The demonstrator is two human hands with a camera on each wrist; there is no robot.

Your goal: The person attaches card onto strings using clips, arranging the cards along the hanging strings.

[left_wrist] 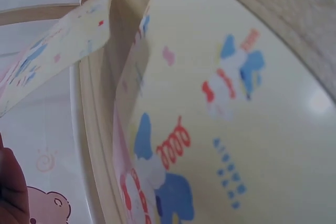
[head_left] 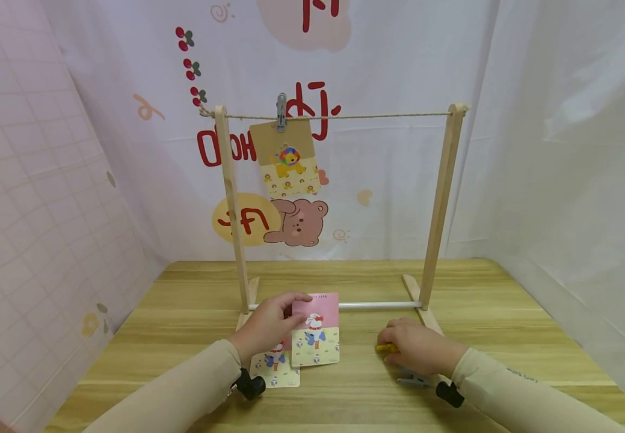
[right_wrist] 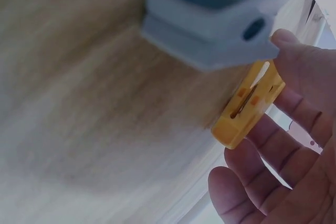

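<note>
My left hand (head_left: 270, 322) pinches the top left of a pink and yellow card (head_left: 315, 346), which is lifted and tilted in the left wrist view (left_wrist: 58, 51). A second, similar card (head_left: 277, 368) lies on the table, partly under the left hand and the first card. At the right, my right hand (head_left: 417, 347) has its thumb and fingers around a yellow clip (head_left: 387, 347), seen closer in the right wrist view (right_wrist: 249, 106). A grey-blue clip (head_left: 412, 379) lies beside that hand, nearer the wrist.
A wooden frame (head_left: 440, 210) stands behind the hands, with a rope (head_left: 377, 115) across its top and a white bar (head_left: 379, 305) low down. From the rope a lion card (head_left: 289, 162) hangs by a grey clip (head_left: 281, 113). Printed cloth (head_left: 388, 228) hangs behind.
</note>
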